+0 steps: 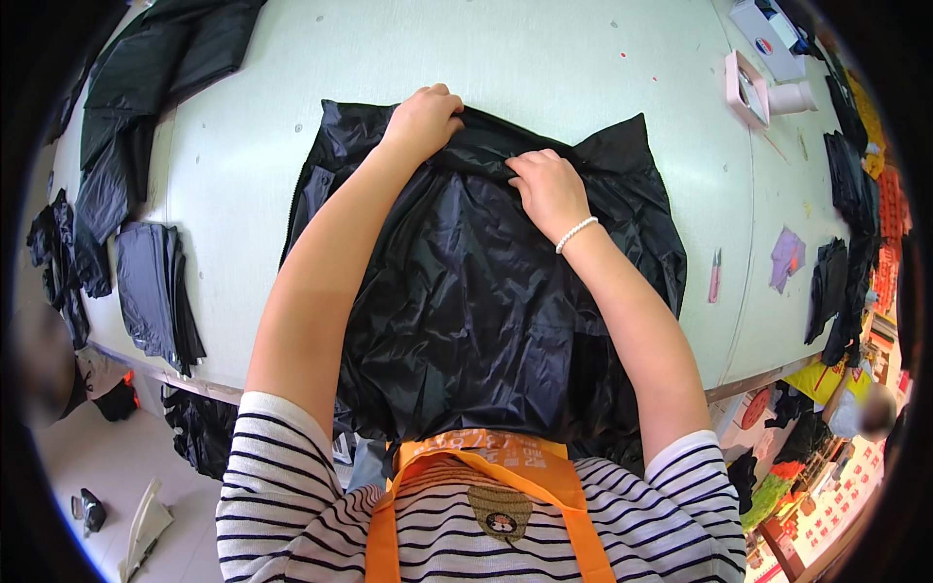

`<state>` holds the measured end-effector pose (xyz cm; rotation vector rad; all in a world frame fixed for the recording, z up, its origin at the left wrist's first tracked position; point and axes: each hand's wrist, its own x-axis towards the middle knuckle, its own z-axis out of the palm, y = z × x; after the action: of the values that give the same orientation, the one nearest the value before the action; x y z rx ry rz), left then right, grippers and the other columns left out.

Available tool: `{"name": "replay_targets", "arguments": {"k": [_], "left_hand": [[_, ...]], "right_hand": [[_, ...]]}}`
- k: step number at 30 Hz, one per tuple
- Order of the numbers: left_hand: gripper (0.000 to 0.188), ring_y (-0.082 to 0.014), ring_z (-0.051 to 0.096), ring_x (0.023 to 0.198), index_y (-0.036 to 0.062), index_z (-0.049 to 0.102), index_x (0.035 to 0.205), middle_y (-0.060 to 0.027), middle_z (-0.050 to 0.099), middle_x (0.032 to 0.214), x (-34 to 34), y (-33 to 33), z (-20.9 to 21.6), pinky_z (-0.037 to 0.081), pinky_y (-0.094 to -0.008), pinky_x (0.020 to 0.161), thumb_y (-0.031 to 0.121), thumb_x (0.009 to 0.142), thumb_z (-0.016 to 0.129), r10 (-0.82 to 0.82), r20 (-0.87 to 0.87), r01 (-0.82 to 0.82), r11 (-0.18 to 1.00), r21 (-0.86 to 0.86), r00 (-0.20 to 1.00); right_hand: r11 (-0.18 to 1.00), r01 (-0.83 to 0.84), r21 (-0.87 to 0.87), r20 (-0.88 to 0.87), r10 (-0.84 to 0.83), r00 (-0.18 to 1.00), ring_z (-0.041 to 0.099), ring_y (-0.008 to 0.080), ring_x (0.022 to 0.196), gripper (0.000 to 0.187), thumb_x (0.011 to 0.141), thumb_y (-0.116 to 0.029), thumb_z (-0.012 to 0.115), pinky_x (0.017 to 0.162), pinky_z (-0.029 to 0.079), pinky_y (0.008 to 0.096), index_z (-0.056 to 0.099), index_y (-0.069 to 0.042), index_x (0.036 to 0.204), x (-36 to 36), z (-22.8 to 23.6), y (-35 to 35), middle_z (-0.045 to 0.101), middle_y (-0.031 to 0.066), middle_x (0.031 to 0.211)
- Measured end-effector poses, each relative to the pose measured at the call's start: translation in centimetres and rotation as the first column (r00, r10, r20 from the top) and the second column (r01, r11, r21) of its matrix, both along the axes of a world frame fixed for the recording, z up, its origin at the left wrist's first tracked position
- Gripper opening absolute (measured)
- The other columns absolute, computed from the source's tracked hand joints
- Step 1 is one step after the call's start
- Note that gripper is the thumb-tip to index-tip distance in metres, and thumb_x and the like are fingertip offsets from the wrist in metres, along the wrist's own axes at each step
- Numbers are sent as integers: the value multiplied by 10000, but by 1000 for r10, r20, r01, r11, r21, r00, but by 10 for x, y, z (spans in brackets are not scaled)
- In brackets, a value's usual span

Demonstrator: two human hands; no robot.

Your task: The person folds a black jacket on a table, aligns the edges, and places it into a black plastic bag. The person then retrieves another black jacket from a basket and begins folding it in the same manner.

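Note:
A shiny black jacket (466,291) lies spread and wrinkled on the pale table (466,58), its lower part reaching over the near edge toward my body. A zipper runs along its left side. At the jacket's far edge, my left hand (425,121) is closed, with its curled fingers gripping the fabric. A little nearer and to the right, my right hand (552,194) pinches a fold of the same jacket, a white beaded bracelet (576,234) round its wrist. Between the hands the cloth is bunched into a dark fold. The fingertips are partly hidden by the fabric.
Folded black cloth pieces (155,291) lie at the left, with a larger black heap (131,107) beyond. On the right are small snips (715,276), a purple scrap (787,257) and dark pieces (828,287). A pink box (746,89) stands far right. Blurred people are at both sides.

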<state>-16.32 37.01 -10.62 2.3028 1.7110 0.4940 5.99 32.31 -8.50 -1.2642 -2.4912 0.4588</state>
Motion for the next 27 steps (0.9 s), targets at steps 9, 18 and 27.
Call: {"name": "replay_targets", "arguments": {"k": [9, 18, 27], "left_hand": [[204, -184, 599, 801, 83, 573, 938, -45, 526, 859, 1, -41, 39, 516, -293, 636, 104, 736, 562, -178, -189, 233, 916, 326, 966], [439, -315, 512, 1117, -2, 520, 1200, -170, 546, 1188, 91, -53, 2, 434, -382, 949, 86, 771, 546, -15, 129, -8, 984, 178, 991], [535, -419, 409, 1203, 144, 471, 1325, -264, 455, 1261, 132, -61, 10, 344, -556, 983, 326, 827, 544, 87, -327, -78, 996, 40, 941]], "right_hand": [[938, 171, -300, 106, -146, 984, 621, 328, 886, 229, 804, -252, 652, 799, 501, 401, 695, -90, 959, 1, 5, 67, 660, 170, 913], [974, 226, 17, 96, -226, 969, 584, 329, 961, 231, 830, -114, 571, 787, 507, 402, 606, -53, 1051, -4, -7, 53, 620, 157, 986], [958, 288, 15, 427, -267, 864, 555, 261, 1108, 411, 883, -150, 475, 919, 396, 533, 450, -101, 1290, 11, 31, 13, 558, 117, 1208]]}}
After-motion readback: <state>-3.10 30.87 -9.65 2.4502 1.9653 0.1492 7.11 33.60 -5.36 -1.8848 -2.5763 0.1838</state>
